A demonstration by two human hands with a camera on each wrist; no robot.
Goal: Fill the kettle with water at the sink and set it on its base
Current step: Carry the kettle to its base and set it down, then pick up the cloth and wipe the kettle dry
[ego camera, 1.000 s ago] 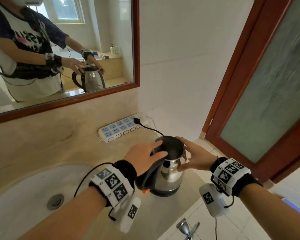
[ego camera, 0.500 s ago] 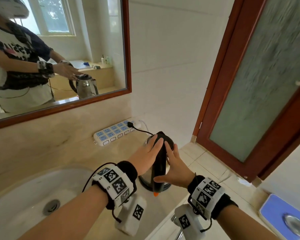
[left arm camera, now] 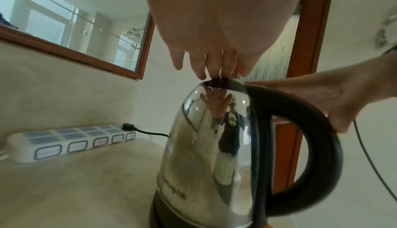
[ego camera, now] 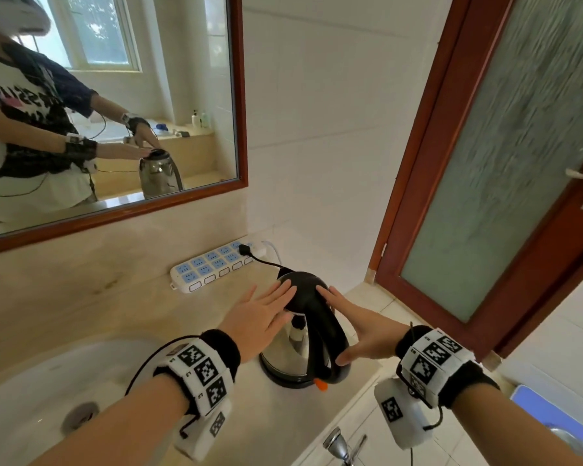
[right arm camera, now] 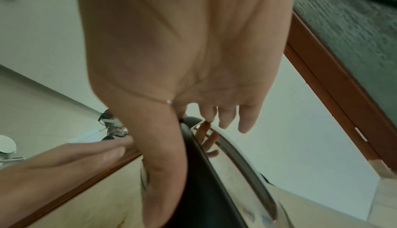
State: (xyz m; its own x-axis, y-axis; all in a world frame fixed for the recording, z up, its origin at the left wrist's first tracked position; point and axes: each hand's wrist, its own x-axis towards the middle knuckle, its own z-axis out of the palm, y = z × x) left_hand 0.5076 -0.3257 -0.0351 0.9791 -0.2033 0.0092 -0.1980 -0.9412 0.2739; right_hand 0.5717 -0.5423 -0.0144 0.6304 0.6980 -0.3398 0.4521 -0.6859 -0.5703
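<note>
A steel kettle (ego camera: 292, 348) with a black lid (ego camera: 303, 287) and a black handle (ego camera: 329, 348) stands upright on its round black base (ego camera: 280, 376), on the counter right of the sink (ego camera: 27, 375). My left hand (ego camera: 260, 314) lies with straight fingers against the lid's left side; the left wrist view shows its fingertips (left arm camera: 201, 74) touching the lid above the kettle (left arm camera: 204, 147). My right hand (ego camera: 357, 326) rests straight-fingered on the lid's right side. Its thumb (right arm camera: 163, 172) lies along the handle (right arm camera: 199, 180).
A white power strip (ego camera: 216, 265) with the kettle's black plug (ego camera: 244, 248) lies against the back wall. A mirror (ego camera: 132, 95) hangs above. A brown door with frosted glass (ego camera: 485, 196) stands to the right, a chrome fixture (ego camera: 339, 443) sits below the counter edge, and a blue scale (ego camera: 549, 412) lies on the floor.
The kettle has turned on its base, so the handle swung from the left toward me. Both hands went from around the kettle's top to lying flat on the lid.
</note>
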